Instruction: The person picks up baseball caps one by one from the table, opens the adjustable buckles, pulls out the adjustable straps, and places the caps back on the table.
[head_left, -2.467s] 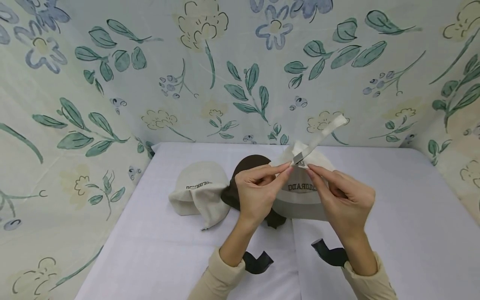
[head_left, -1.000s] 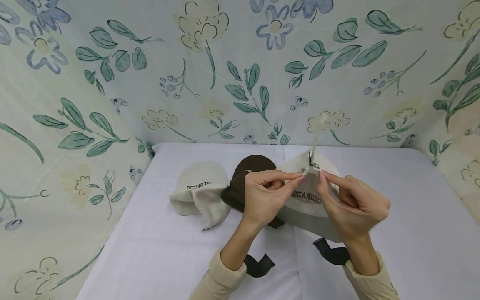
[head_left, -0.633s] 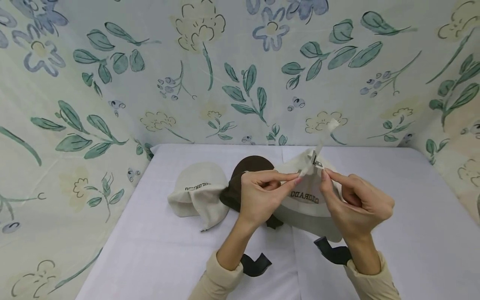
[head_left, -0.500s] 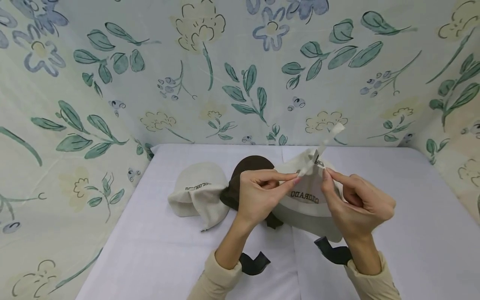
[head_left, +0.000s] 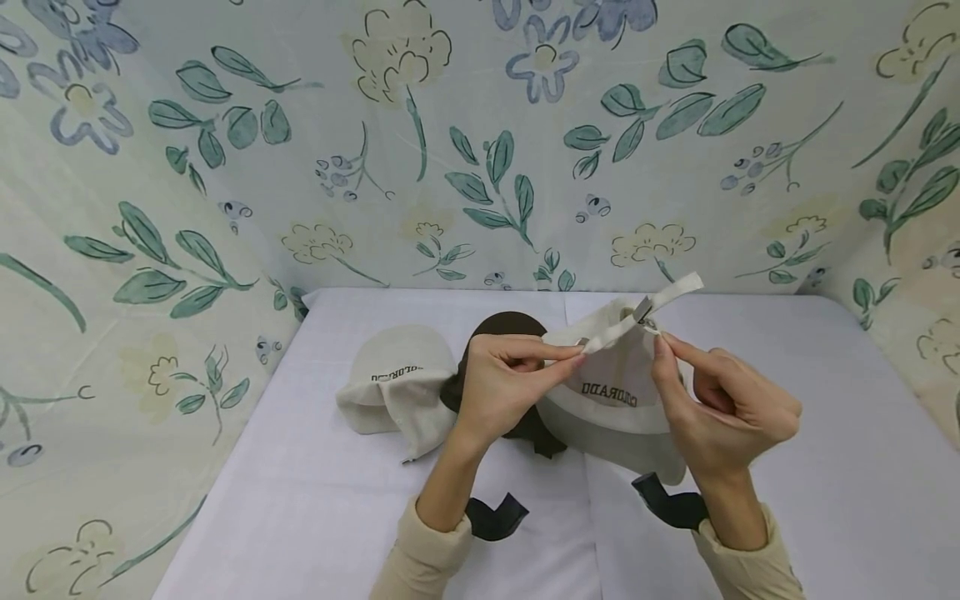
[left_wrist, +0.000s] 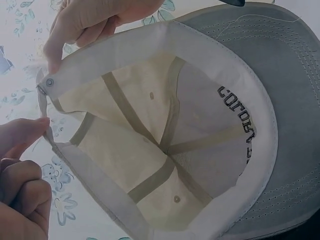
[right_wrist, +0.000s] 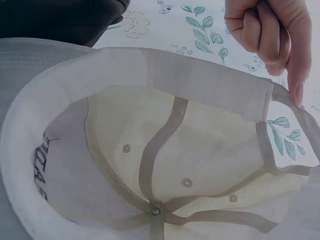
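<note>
A cream baseball cap with a grey brim is tipped so its inside and mirrored "COLORADO" lettering show. My left hand pinches its back strap between thumb and index finger; in the left wrist view this left hand is at the lower left. My right hand pinches the cap's edge just beside the metal buckle. Beyond the buckle, the loose strap end sticks out up and to the right. The left wrist view also shows a metal snap or rivet near the right fingertips.
On the white-covered table a second cream cap lies at the left. A dark brown cap sits between the two cream ones, partly behind my left hand. A floral cloth hangs behind. Black straps stick out from both wrists.
The hands have spread apart, left hand leftward and right hand slightly rightward. More strap shows between the left fingers and the buckle, and the loose end is shorter and lower than before.
</note>
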